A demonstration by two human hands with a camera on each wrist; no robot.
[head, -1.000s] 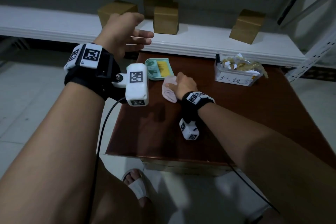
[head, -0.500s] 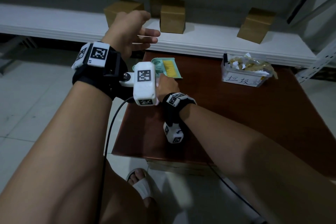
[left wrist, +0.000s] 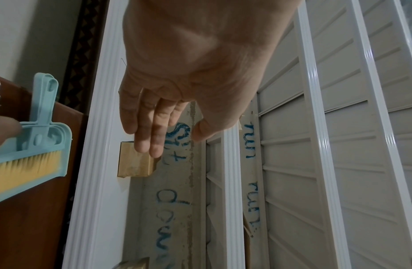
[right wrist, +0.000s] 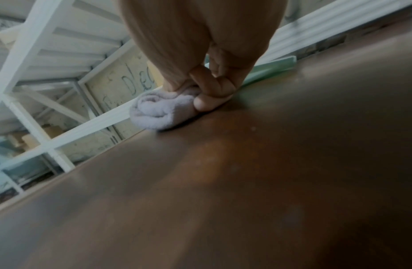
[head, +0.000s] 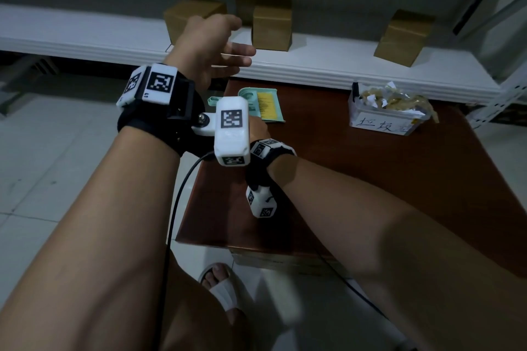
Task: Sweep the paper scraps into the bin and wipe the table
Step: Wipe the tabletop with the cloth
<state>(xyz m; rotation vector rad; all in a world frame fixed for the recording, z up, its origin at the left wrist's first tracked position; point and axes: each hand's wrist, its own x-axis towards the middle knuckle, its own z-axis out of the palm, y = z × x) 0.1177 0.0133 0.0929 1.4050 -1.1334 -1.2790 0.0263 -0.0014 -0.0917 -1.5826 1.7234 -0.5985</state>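
Observation:
My right hand (head: 256,128) (right wrist: 211,87) grips a bunched pale cloth (right wrist: 161,111) and presses it on the brown table (head: 370,179) near the left edge; in the head view the left wrist camera hides the cloth. Just beyond lies a teal dustpan with a yellow-bristled brush (head: 265,104) (left wrist: 32,154). A clear bin (head: 385,117) full of paper scraps stands at the table's far right. My left hand (head: 216,48) (left wrist: 172,102) hovers in the air above the table's far left corner, fingers straight, holding nothing.
A white shelf (head: 313,65) runs behind the table with several cardboard boxes (head: 272,27) on it. White metal racking (head: 507,88) stands at the right. The tiled floor (head: 57,165) lies to the left, and a sandalled foot (head: 222,291) shows below the table's near edge.
My right hand has slid the cloth leftward across the table, passing behind the left wrist camera. The left hand stays raised in about the same place.

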